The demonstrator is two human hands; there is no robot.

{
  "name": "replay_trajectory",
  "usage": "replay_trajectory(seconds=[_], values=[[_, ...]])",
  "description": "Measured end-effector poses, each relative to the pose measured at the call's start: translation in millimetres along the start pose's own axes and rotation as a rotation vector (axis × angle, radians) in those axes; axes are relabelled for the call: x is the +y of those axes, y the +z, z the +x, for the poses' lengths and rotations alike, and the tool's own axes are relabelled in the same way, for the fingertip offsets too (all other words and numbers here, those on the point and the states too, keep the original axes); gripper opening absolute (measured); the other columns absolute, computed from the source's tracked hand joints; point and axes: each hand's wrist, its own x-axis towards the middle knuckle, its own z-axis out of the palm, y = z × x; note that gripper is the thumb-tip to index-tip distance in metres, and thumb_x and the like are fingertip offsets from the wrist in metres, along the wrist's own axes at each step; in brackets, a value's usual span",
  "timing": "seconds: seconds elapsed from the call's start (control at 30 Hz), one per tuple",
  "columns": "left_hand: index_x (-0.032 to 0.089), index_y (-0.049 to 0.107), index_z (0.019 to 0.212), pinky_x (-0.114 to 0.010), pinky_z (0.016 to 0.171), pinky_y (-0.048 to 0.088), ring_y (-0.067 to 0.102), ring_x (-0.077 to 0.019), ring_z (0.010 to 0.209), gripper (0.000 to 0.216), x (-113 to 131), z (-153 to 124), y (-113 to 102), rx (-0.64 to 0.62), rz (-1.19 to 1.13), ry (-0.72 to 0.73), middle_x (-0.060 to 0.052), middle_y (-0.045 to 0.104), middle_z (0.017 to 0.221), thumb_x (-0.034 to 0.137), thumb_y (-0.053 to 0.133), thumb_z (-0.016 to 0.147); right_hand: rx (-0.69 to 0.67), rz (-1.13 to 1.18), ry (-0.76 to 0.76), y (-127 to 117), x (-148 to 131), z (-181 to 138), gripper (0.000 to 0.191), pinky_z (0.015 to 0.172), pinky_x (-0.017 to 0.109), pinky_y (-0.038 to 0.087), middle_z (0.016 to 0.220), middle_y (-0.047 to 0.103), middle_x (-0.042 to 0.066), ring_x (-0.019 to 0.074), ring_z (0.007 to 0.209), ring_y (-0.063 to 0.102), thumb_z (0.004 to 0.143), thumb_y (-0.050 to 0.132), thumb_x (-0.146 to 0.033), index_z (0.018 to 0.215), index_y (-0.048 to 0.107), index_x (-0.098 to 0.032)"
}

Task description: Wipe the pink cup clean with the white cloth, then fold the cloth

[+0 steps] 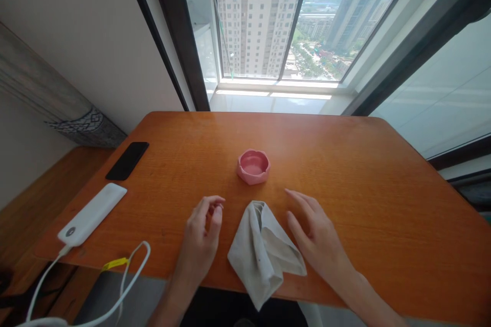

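— What lay on the worktop [364, 173]?
— A smooth orange wood surface held a limp, creased grey cloth [263, 250], its corner hanging over the near edge, and a glossy pink lobed bowl [253, 166] just behind it. Open room lay to the right.
— And the hands?
— The left hand [201, 237] and right hand [316, 232] flanked the cloth, each grip released, holding nothing; the right one lay just beside the fabric.

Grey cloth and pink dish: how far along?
Done: nothing visibly; the small pink scalloped ceramic dish sits untouched on the orange wooden table. In hand: nothing; the left hand and right hand flank the crumpled grey cloth, neither with a grip on it. Left: picking up the cloth and using it.
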Motion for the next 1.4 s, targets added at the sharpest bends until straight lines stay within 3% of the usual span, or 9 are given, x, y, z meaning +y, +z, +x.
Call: replay_trajectory(seconds=[0.2,0.3,0.4,0.53,0.67,0.87,1.03,1.23,1.4], values=[[0.023,0.068,0.131,-0.050,0.089,0.060,0.077,-0.0354,0.108,0.059,14,-99,39,-0.035,0.206,0.420,-0.016,0.081,0.118,0.071,0.065,0.096,-0.358,0.016,-0.158,-22,-10,-29,0.072,0.121,0.051,0.055,0.162,0.061,0.010,0.0318,0.148,0.061,0.099,0.068,-0.026,0.167,0.047,-0.037],[0.023,0.071,0.127,-0.046,0.091,0.058,0.079,-0.0318,0.108,0.054,13,-105,53,-0.051,0.208,0.420,-0.015,0.083,0.118,0.069,0.055,0.104,-0.338,-0.010,-0.200,-15,-4,-37,0.097,0.121,0.055,0.054,0.166,0.058,0.012,0.0352,0.150,0.059,0.086,0.077,-0.018,0.172,0.038,-0.035],[0.025,0.074,0.113,-0.041,0.087,0.059,0.078,-0.0279,0.100,0.036,11,-95,48,-0.111,0.060,0.433,-0.010,0.083,0.105,0.056,0.055,0.108,-0.264,0.070,-0.021,-4,5,-37,0.070,0.103,0.049,0.063,0.132,0.078,0.012,0.0317,0.117,0.076,0.090,0.076,-0.026,0.158,0.059,-0.029],[0.025,0.070,0.099,-0.029,0.075,0.060,0.075,-0.0201,0.083,0.013,0,-87,21,-0.240,-0.207,0.104,-0.003,0.078,0.091,0.036,0.065,0.103,-0.181,0.245,0.269,-8,13,-32,0.042,0.069,0.031,0.062,0.088,0.077,0.003,0.0205,0.074,0.074,0.101,0.069,-0.052,0.132,0.074,-0.024],[0.024,0.064,0.122,-0.027,0.080,0.063,0.078,-0.0213,0.098,0.031,-29,-77,-3,-0.014,-0.321,-0.428,-0.005,0.079,0.111,0.048,0.066,0.103,-0.064,0.216,0.350,-17,25,-29,0.058,0.067,0.031,0.062,0.088,0.077,0.003,0.0219,0.077,0.076,0.098,0.069,-0.062,0.140,0.069,-0.022],[0.025,0.048,0.155,-0.055,0.116,0.052,0.060,-0.0349,0.141,0.057,-47,-59,-17,0.222,0.222,-0.156,-0.015,0.059,0.156,0.042,0.063,0.102,0.184,-0.247,0.078,-4,31,-32,0.042,0.097,0.048,0.063,0.128,0.078,0.010,0.0300,0.112,0.076,0.108,0.056,-0.047,0.143,0.067,-0.027],[0.031,0.050,0.158,-0.043,0.121,0.041,0.059,-0.0235,0.145,0.047,-28,-30,-17,-0.206,0.347,0.240,-0.008,0.064,0.156,0.023,0.047,0.112,-0.045,-0.328,-0.245,-3,21,-17,0.033,0.107,0.047,0.058,0.132,0.077,0.008,0.0282,0.120,0.071,0.114,0.047,-0.029,0.139,0.069,-0.028],[0.028,0.068,0.136,-0.054,0.121,0.032,0.065,-0.0269,0.132,0.030,-42,34,-6,-0.422,0.346,0.134,-0.006,0.073,0.135,0.027,0.058,0.108,-0.184,-0.441,-0.225,-11,28,4,0.023,0.094,0.048,0.057,0.109,0.075,0.009,0.0304,0.101,0.069,0.109,0.060,-0.037,0.124,0.074,-0.026],[0.024,0.066,0.100,-0.057,0.126,0.024,0.059,-0.0277,0.140,0.014,-31,32,-25,-0.473,0.265,0.207,-0.006,0.070,0.138,0.012,0.061,0.093,-0.202,-0.250,-0.069,-20,24,-1,0.007,0.086,0.041,0.054,0.100,0.070,0.006,0.0262,0.094,0.066,0.099,0.065,-0.031,0.096,0.066,-0.025]])
